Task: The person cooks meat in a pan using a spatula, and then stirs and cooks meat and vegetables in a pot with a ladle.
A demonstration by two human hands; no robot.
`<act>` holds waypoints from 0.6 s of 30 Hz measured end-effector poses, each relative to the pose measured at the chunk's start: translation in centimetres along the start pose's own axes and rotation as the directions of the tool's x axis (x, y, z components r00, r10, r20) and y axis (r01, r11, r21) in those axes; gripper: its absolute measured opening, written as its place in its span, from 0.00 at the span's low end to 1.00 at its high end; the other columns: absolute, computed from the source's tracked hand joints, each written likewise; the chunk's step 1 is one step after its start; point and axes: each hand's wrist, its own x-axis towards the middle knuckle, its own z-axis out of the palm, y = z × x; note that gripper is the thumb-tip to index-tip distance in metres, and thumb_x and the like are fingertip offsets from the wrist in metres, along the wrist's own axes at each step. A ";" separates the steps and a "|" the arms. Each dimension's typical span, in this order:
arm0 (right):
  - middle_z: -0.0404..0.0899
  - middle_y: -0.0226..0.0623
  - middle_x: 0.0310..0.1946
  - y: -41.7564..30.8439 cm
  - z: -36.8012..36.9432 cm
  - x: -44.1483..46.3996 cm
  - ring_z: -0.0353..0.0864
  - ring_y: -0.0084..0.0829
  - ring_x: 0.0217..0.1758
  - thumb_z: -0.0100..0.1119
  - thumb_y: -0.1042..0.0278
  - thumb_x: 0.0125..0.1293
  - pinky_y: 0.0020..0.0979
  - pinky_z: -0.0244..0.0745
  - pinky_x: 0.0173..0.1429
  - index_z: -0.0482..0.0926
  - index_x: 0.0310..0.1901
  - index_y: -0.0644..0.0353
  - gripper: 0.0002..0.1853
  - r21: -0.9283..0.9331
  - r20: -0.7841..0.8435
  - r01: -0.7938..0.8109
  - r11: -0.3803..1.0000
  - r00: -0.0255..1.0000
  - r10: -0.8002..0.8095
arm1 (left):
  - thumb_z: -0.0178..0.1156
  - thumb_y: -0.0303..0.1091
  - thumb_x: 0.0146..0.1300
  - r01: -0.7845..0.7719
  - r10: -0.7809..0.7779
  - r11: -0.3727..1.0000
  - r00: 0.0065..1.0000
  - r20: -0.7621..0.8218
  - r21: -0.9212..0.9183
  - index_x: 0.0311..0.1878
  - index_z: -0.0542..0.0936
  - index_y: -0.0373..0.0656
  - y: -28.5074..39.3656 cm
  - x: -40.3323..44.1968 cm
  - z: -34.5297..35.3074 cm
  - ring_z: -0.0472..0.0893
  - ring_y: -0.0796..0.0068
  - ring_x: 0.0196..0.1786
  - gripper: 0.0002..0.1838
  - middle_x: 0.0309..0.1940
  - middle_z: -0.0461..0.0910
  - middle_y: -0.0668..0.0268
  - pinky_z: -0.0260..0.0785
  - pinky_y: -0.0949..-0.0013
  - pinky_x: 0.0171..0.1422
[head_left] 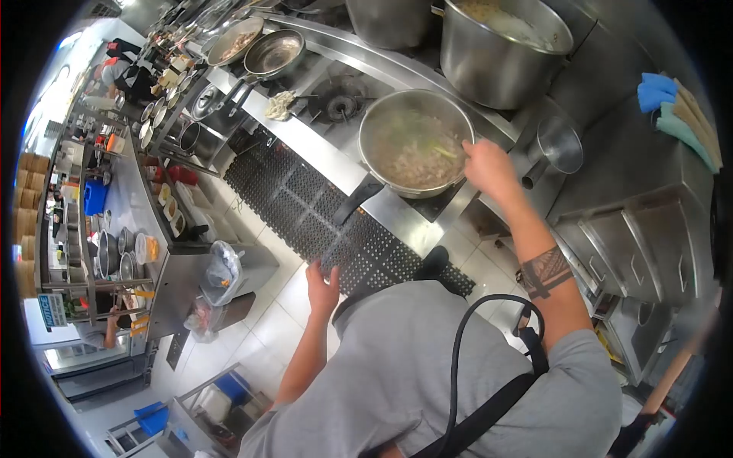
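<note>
A wide steel pan [365, 145] with a black handle [357, 200] sits on the stove. Steam hangs over the browned, crumbly food [416, 156] in it, which looks like minced meat, and a pale greenish strip lies there too. At the pan's right rim, my right hand [486, 166] has its fingers closed. Whatever it grips is hidden or too small to name. Away from the pan, my left hand [323, 288] hangs over the floor with fingers apart, holding nothing.
A large steel pot [489, 65] stands behind the pan. To the left are a bare burner [340, 99], a crumpled cloth [280, 105] and a frying pan [275, 55]. A steel ladle or strainer [560, 145] lies right. Black matting [298, 202] covers the floor.
</note>
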 end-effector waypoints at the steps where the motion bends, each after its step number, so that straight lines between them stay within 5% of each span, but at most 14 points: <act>1: 0.83 0.50 0.40 -0.5 -0.8 0.0 0.84 0.51 0.46 0.55 0.72 0.61 0.48 0.81 0.50 0.83 0.48 0.60 0.15 0.009 -0.059 0.020 1.000 0.998 -0.020 | 0.65 0.42 0.67 0.073 -0.074 0.997 0.995 0.070 0.013 0.65 0.69 0.32 -2.5 -0.9 0.0 0.80 0.60 0.50 0.31 0.59 0.72 0.50 0.72 0.59 0.57; 4: 0.84 0.53 0.39 -2.1 0.1 1.2 0.83 0.54 0.47 0.55 0.71 0.58 0.49 0.79 0.51 0.85 0.44 0.60 0.14 0.075 -0.178 0.022 0.997 0.984 -0.009 | 0.65 0.45 0.67 0.101 -0.126 0.986 0.973 0.192 0.135 0.61 0.73 0.32 -10.2 -3.8 -0.4 0.82 0.59 0.48 0.29 0.54 0.77 0.48 0.74 0.60 0.56; 6: 0.84 0.54 0.42 -2.6 2.5 2.5 0.83 0.54 0.48 0.55 0.70 0.55 0.49 0.79 0.53 0.86 0.42 0.60 0.15 0.090 0.032 -0.001 0.996 1.000 -0.002 | 0.65 0.46 0.66 0.059 -0.119 0.970 0.962 0.246 0.236 0.58 0.76 0.31 -15.6 -6.2 -0.9 0.84 0.58 0.48 0.28 0.51 0.80 0.47 0.75 0.60 0.55; 9: 0.84 0.54 0.43 -4.0 3.3 2.3 0.83 0.54 0.49 0.56 0.69 0.53 0.47 0.78 0.55 0.87 0.42 0.59 0.16 0.022 0.061 -0.046 0.999 0.997 0.044 | 0.64 0.46 0.65 0.185 -0.269 0.949 0.897 0.351 0.257 0.53 0.79 0.31 -23.7 -10.1 -1.7 0.86 0.57 0.42 0.26 0.42 0.84 0.48 0.77 0.59 0.51; 11: 0.84 0.54 0.43 -4.4 1.7 1.1 0.83 0.54 0.48 0.56 0.69 0.53 0.47 0.78 0.55 0.87 0.42 0.59 0.16 0.042 0.002 -0.055 0.998 0.998 0.055 | 0.64 0.48 0.63 0.467 -0.509 0.861 0.783 0.358 0.204 0.53 0.80 0.30 -28.2 -12.8 -2.2 0.83 0.51 0.53 0.27 0.45 0.85 0.45 0.74 0.55 0.58; 15: 0.85 0.51 0.42 -6.6 -2.5 -3.4 0.83 0.53 0.47 0.57 0.65 0.57 0.47 0.77 0.54 0.85 0.44 0.60 0.16 0.120 -0.088 -0.138 0.983 0.985 0.149 | 0.58 0.42 0.67 0.738 -0.687 0.665 0.545 0.482 0.114 0.42 0.81 0.34 -32.3 -18.3 -4.9 0.85 0.58 0.36 0.17 0.35 0.84 0.50 0.75 0.58 0.41; 18: 0.84 0.53 0.41 -7.6 -1.4 -8.2 0.82 0.56 0.48 0.57 0.63 0.62 0.48 0.76 0.52 0.83 0.48 0.61 0.16 0.280 -0.194 -0.179 0.943 0.951 0.239 | 0.52 0.37 0.70 0.729 -0.673 0.662 0.477 0.565 0.174 0.37 0.80 0.37 -35.0 -21.5 -6.1 0.85 0.61 0.26 0.14 0.27 0.83 0.55 0.74 0.59 0.28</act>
